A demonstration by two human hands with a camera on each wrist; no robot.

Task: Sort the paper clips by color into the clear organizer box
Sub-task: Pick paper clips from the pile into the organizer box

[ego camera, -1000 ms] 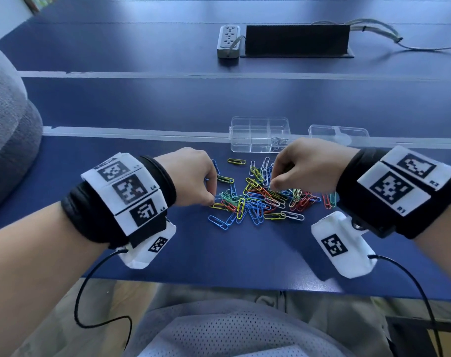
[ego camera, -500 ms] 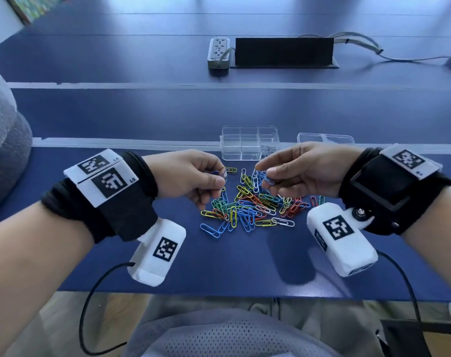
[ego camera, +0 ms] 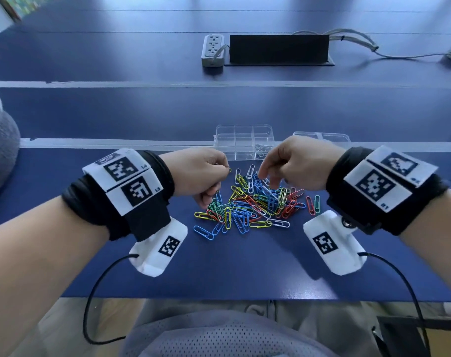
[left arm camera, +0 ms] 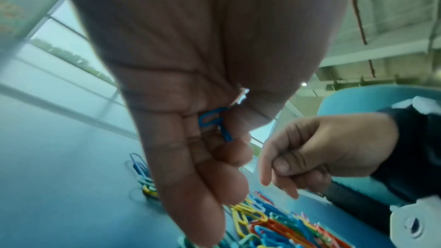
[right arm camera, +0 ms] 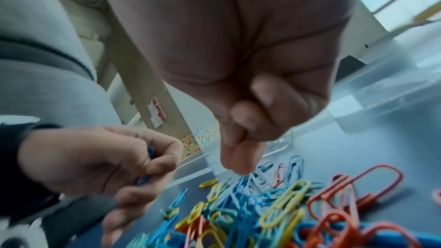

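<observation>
Just blue paper clips (left arm camera: 216,124) tucked inside curled left-hand fingers (left arm camera: 229,151)

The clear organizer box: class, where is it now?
In the head view, the clear organizer box sits just beyond the paper clip pile, between both hands, lid to its right.

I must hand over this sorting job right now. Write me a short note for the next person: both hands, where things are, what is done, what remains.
Left hand: fingers curled round blue paper clips, above the pile's left edge.
Right hand: holds nothing visible; index finger points down into the pile.
Mixed pile of clips: on the blue table, in front of the clear organizer box.
Done: a few clips lie in one right compartment.
Left: nearly the whole pile.
</observation>
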